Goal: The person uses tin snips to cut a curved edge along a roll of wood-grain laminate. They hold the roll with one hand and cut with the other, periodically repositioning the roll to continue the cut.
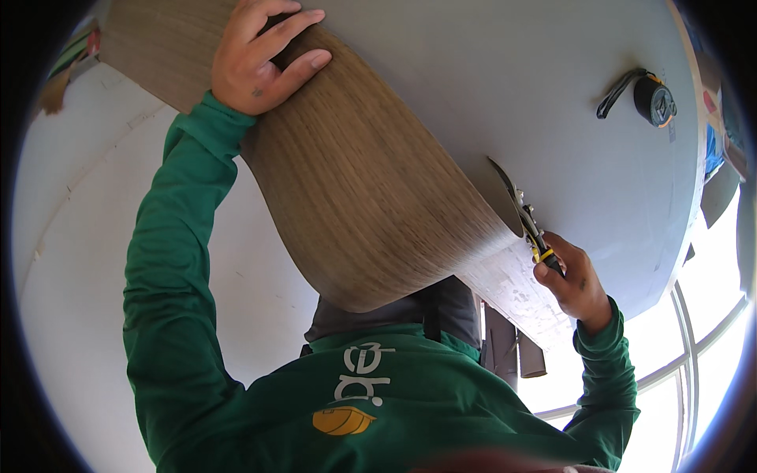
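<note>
Along the upper left runs a long, flexible wood-grain sheet [355, 181], bent over in a curve near my body, with a paler strip [512, 292] at the right of the bend. My left hand [264, 59] lies on its upper part, fingers apart, near the edge against the grey board [536, 79]. My right hand [572, 280] grips metal snips [528, 221] with black and yellow handles. Their blades point up and left, alongside the sheet's right edge at the bend; whether they touch it I cannot tell.
A black tape measure [653, 102] with a strap lies on the grey board at upper right. A pale surface [79, 236] fills the left. Coloured scraps [75, 67] sit at top left. Dark rolled or standing pieces [512, 347] and bright window frames [682, 339] show at lower right.
</note>
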### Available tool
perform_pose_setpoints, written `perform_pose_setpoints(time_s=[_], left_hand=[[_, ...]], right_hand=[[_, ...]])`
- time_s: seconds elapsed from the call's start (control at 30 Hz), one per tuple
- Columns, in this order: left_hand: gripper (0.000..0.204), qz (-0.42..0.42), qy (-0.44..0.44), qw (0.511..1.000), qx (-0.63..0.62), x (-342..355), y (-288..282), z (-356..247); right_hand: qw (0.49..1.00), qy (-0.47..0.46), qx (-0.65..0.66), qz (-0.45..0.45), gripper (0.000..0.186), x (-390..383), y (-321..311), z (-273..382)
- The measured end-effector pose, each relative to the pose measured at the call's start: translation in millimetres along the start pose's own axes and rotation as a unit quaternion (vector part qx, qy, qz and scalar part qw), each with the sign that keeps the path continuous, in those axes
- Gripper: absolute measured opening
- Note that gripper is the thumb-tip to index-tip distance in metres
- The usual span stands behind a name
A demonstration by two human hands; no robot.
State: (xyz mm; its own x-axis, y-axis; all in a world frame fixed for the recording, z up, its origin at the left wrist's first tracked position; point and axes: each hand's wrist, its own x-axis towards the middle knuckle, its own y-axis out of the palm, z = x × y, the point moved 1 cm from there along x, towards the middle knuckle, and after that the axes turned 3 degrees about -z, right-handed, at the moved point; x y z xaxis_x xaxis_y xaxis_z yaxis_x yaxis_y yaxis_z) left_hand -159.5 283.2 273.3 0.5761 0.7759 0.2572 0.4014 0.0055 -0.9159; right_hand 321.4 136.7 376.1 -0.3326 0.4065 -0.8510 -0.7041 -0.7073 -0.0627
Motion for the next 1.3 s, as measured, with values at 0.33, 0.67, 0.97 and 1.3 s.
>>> perform_pose_setpoints(time_s=[0.33,0.67,0.97,1.3], left_hand=[[0.044,0.010,-0.015,1.000,0.002,2.5,-6.4,-7.6],[0.045,0.017,-0.022,1.000,-0.004,0.6,-4.9,-8.6],[0.047,0.021,-0.014,1.000,0.001,-1.9,-4.1,-4.6],[0.047,0.014,-0.015,1.000,-0.004,-2.6,-5.6,-9.0]], right_hand=[[1.000,-0.005,0.009,-0.017,0.054,1.1,0.0,-8.3],[0.999,-0.038,-0.005,-0.021,0.069,2.9,3.6,-4.2],[0.999,-0.032,-0.006,-0.018,0.077,3.0,3.3,-11.2],[0.997,-0.064,-0.034,-0.016,0.074,2.5,1.4,-9.5]])
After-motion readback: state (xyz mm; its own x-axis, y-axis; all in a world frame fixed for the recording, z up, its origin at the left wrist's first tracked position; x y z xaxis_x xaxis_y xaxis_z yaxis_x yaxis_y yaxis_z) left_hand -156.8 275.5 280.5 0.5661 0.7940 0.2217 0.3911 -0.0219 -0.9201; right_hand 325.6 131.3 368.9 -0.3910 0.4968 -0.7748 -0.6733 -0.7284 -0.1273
